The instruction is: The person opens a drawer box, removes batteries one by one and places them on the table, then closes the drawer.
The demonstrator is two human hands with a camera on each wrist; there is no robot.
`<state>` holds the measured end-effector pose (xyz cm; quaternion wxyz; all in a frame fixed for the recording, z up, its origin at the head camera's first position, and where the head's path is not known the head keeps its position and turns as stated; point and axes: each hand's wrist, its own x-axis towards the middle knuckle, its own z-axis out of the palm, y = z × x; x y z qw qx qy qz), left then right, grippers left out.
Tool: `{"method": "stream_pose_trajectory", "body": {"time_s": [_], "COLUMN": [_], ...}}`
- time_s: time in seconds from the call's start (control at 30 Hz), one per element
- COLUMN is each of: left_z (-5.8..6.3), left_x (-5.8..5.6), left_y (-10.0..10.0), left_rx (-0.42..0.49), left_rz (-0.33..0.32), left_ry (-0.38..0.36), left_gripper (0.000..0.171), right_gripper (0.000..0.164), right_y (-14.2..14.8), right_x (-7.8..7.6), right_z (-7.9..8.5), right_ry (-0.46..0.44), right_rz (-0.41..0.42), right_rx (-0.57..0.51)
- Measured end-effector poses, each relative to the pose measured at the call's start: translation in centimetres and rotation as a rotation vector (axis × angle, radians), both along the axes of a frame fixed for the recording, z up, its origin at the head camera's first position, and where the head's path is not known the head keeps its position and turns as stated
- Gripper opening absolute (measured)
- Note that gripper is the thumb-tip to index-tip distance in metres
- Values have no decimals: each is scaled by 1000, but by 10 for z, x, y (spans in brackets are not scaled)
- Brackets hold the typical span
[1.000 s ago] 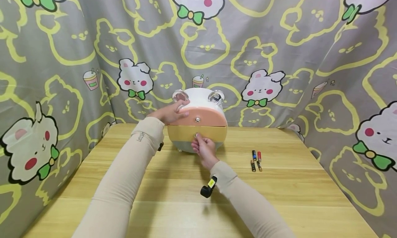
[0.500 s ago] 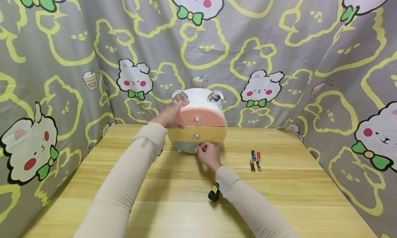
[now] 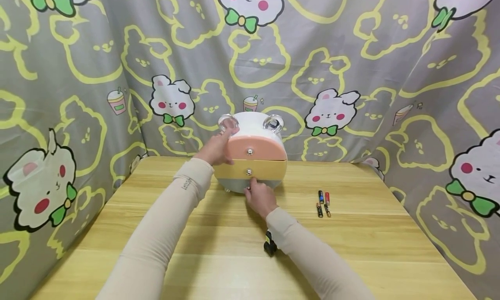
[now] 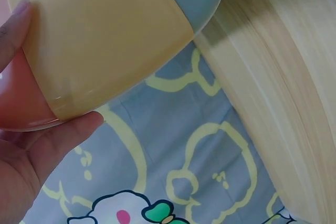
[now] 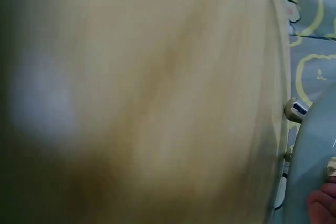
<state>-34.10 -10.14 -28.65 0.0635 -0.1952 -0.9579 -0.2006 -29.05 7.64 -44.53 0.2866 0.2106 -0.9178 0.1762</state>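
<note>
A small rounded drawer box point(image 3: 255, 117) with a white top, two clear ear-like rings and coral, yellow and grey-blue drawers stands at the back of the table. My left hand point(image 3: 215, 149) rests against its upper left side, fingers near the top and thumb at the front edge. The left wrist view has the yellow side panel point(image 4: 110, 40) with straight fingers against it. At the lowest, grey-blue drawer point(image 3: 234, 185), my right hand point(image 3: 262, 198) pinches the little silver knob. In the right wrist view that knob point(image 5: 331, 166) sits right at my fingertips. All drawers look closed.
Several batteries point(image 3: 321, 196), one red, lie on the wooden table point(image 3: 351, 248) right of the box. A grey patterned curtain point(image 3: 336, 39) surrounds the table at the back and sides. A black wrist camera point(image 3: 269, 244) hangs under my right forearm.
My right hand has gone down from the yellow drawer's knob to the grey-blue drawer's knob. My left hand has shifted slightly lower along the box's side. The batteries lie as before.
</note>
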Motion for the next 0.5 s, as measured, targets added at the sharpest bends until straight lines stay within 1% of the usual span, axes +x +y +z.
{"method": "stream_pose_trajectory", "body": {"time_s": [0.13,0.2,0.27,0.37,0.5], "left_z": [-1,-1,-1,0,1], "left_x": [0,-1,-1,-1,0], "left_y": [-1,-1,-1,0,1], "left_rx": [5,10,20,31,34], "left_rz": [5,11,10,7,15], "left_ry": [3,2,-2,-12,-29], "left_gripper": [105,103,99,100,99], "right_gripper": [25,21,16,15,15], "right_y": [-1,-2,-2,-1,0], "right_x": [-3,-4,-5,-7,-8], "right_z": [2,2,2,1,2], "right_ry": [0,34,86,165,230], "right_rz": [-13,-10,-5,14,38], "right_rx": [146,215,276,331,343]}}
